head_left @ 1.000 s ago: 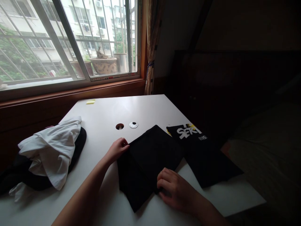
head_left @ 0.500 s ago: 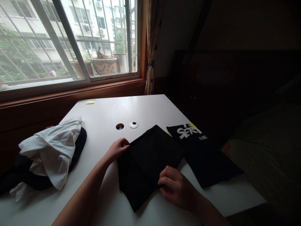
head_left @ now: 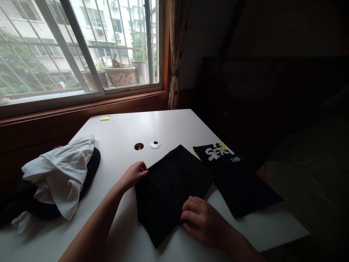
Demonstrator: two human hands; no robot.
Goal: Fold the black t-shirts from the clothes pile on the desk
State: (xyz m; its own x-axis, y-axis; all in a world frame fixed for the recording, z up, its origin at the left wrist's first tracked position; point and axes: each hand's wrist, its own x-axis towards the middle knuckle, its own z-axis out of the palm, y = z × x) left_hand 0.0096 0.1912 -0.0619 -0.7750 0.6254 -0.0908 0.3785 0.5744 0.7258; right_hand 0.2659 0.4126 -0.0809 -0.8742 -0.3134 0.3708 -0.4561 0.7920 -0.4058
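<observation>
A folded black garment (head_left: 170, 189) lies on the white table (head_left: 128, 131) in front of me. My left hand (head_left: 133, 174) pinches its left edge, fingers closed on the cloth. My right hand (head_left: 200, 220) curls over its near right edge, fingers bent down and gripping the fabric. Just right of it lies a second folded black shirt (head_left: 237, 178) with white and yellow lettering, partly over the table's right edge.
A heap of white and black clothes (head_left: 54, 178) sits at the table's left. A cable hole (head_left: 139, 146) and its round cap (head_left: 155, 145) lie mid-table, a yellow sticky note (head_left: 105, 118) at the back. A window and curtain stand behind; dark furniture to the right.
My right hand has shifted slightly along the near edge of the black garment. The left hand has hardly moved.
</observation>
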